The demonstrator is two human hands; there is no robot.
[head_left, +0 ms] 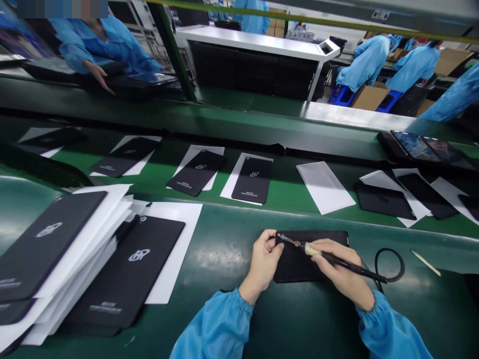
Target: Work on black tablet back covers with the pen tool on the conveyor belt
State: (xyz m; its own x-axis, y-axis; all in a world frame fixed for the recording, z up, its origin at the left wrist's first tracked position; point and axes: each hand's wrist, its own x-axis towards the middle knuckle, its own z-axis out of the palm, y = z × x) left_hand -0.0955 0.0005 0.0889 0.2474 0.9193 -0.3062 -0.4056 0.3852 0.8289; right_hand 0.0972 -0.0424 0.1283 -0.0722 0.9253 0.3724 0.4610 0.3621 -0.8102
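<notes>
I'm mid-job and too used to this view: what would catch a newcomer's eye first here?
Probably the right hand gripping a black-handled tool, its metal tip at the upper-left corner of a dark panel, where the left hand's fingers also are. Next, the pile of logo-marked panels and white sheets at near left. Beyond the hands, more dark panels lie along a green strip.

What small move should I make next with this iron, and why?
Probably ease the tip of the soldering iron onto the far left corner of the black panel, gently: the right hand aims it there, and the left hand is curled right at that corner. Whether they touch is unclear.
</notes>
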